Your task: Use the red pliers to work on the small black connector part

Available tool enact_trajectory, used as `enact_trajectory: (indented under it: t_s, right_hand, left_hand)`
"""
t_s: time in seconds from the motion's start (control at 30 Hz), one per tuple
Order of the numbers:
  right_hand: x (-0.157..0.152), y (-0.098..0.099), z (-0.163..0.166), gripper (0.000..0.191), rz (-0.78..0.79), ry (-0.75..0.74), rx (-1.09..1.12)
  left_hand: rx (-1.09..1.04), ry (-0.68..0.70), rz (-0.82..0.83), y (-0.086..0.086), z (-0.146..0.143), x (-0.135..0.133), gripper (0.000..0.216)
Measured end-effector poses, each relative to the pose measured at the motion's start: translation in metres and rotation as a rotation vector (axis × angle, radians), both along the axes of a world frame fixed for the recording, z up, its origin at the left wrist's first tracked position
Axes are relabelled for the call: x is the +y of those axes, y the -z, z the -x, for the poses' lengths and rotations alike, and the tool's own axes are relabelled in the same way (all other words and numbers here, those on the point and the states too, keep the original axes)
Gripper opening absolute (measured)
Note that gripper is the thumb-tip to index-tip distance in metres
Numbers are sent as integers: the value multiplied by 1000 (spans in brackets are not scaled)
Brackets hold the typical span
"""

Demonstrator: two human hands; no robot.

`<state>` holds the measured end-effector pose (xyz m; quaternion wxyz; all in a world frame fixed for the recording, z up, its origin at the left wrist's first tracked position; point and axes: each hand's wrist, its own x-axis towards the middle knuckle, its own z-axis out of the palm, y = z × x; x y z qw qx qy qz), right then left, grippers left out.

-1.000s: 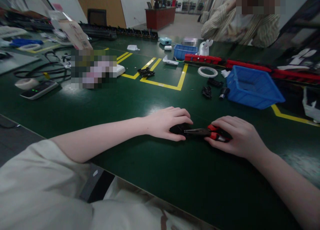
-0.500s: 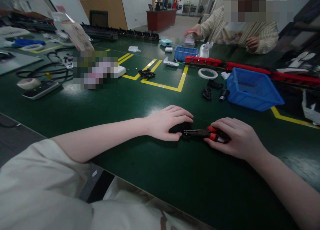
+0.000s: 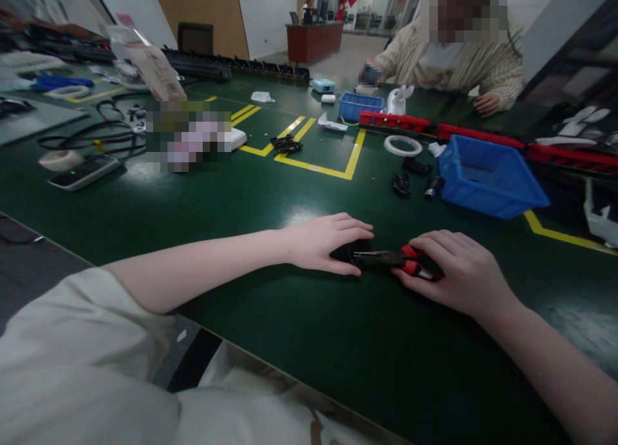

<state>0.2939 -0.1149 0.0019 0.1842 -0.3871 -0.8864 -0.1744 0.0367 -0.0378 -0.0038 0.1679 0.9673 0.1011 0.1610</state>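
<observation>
My right hand (image 3: 458,268) is wrapped around the red and black handles of long-nose pliers (image 3: 383,259), whose jaws point left. The pliers' tips reach a small black part (image 3: 344,253) that lies on the green table (image 3: 270,342). From the other side, my left hand (image 3: 318,242) holds this part between its bent fingers and its thumb, palm down. The part's exact shape is hard to make out, since fingers and pliers cover some of it.
Beyond my right hand stands a blue bin (image 3: 492,181), with black pieces (image 3: 402,183) and a white ring (image 3: 403,145) left of it. Red strips (image 3: 477,136) run behind. Another person (image 3: 449,71) is across the table. A bottle (image 3: 149,65) and a device (image 3: 84,173) are at left.
My left thumb has shifted slightly down and right, showing more of the black part. The pliers stay at it. The view has moved slightly.
</observation>
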Motion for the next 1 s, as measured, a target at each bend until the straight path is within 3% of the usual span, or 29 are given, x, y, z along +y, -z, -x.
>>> enact_trajectory:
  t_s: [0.47, 1.0]
  right_hand:
    - [-1, 2, -1, 30, 62, 2, 71]
    - [-3, 1, 2, 26, 227, -8, 94]
  left_hand:
    - [0, 14, 43, -2, 0, -1, 58]
    - [-113, 95, -36, -1, -1, -2, 54]
